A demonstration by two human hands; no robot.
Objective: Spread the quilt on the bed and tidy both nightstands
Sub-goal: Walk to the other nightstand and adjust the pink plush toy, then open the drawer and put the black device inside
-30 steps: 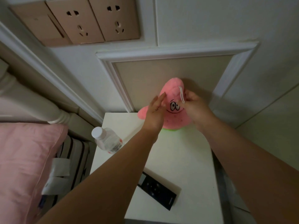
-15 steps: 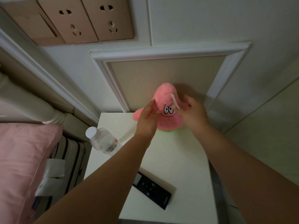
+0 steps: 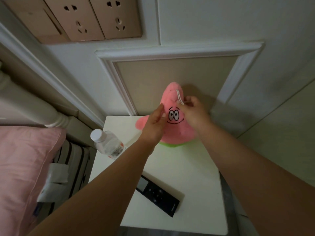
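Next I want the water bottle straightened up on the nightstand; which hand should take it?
Left: the left hand is nearer the water bottle; the right hand is across the plush toy.

left hand (image 3: pixel 154 123) flat, fingers straight; right hand (image 3: pixel 193 110) pinching

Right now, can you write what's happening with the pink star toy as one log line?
step: standing plush up | left hand: flat against pink star plush | right hand: curled at its white loop | nightstand: bottle, remote
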